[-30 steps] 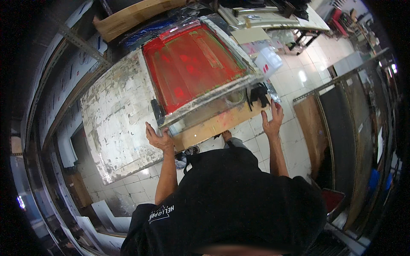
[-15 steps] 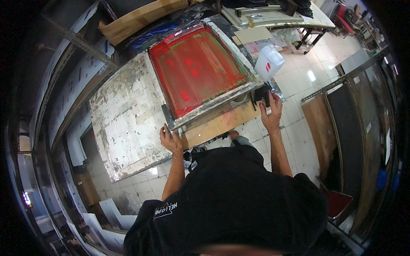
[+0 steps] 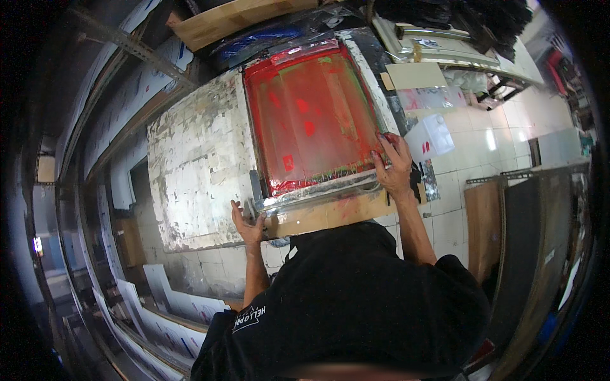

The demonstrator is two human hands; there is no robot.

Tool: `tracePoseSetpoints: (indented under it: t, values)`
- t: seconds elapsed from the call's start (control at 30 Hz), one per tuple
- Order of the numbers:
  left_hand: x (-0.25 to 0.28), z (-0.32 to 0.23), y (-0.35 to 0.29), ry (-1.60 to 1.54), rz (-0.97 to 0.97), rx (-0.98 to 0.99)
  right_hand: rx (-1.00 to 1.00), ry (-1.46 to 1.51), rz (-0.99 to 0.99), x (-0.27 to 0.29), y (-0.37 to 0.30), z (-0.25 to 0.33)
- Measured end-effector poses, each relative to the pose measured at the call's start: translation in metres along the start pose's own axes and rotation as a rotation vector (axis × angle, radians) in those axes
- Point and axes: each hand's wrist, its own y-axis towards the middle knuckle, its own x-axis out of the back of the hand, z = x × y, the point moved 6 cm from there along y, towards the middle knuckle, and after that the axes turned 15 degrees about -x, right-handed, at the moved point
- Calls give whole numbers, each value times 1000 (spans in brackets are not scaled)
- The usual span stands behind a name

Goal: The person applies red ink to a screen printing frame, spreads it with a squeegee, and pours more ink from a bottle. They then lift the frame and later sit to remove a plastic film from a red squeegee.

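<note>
A screen-printing frame [image 3: 318,192] with pale, stained edges and a red mesh [image 3: 311,120] lies in front of me. Its near left corner, with a dark strip [image 3: 256,185] on it, is beside my left hand [image 3: 248,223]. The fingers of that hand are spread and hold nothing; whether they touch the frame, I cannot tell. My right hand [image 3: 395,168] is over the near right corner, fingers apart, its tips at the rim and mesh edge. Beneath the frame's near side shows a brown board [image 3: 318,219].
A paint-spattered white board [image 3: 197,165] lies left of the frame. To the right stand a white plastic jug [image 3: 429,136] and a grey-beige sheet [image 3: 416,75]. Shelving with white sheets [image 3: 136,105] lines the left; upright panels [image 3: 486,222] stand on the right. A cardboard piece [image 3: 241,22] is at the back.
My right hand has moved from beside the dark item below the jug up onto the frame's near right corner. My left hand's fingers have spread, slightly away from the frame. The view has shifted.
</note>
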Motion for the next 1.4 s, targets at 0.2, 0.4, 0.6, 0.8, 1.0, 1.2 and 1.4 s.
tracePoseSetpoints:
  t: [0.2, 0.4, 0.6, 0.8, 1.0, 1.2, 1.4]
  values:
    - [25, -28, 36, 190, -160, -36, -36, 96, 51, -41, 63, -15]
    - [-23, -84, 148, 315, -192, -324, -54, 83, -10, -82, 113, -37]
    - [-150, -136, 304, 215, 34, -667, -222, -25, -72, -116, 163, -57]
    - [-292, -132, 432, 355, 218, -644, -348, -98, -114, -140, 197, -85]
    - [-360, -108, 485, 614, 627, -620, -341, -95, -117, -156, 220, -99]
    - [-361, -93, 492, 291, 714, -510, -367, -64, -210, -175, 265, -117]
    - [-332, -75, 487, -155, 502, -343, -449, 438, -75, -206, 302, -145]
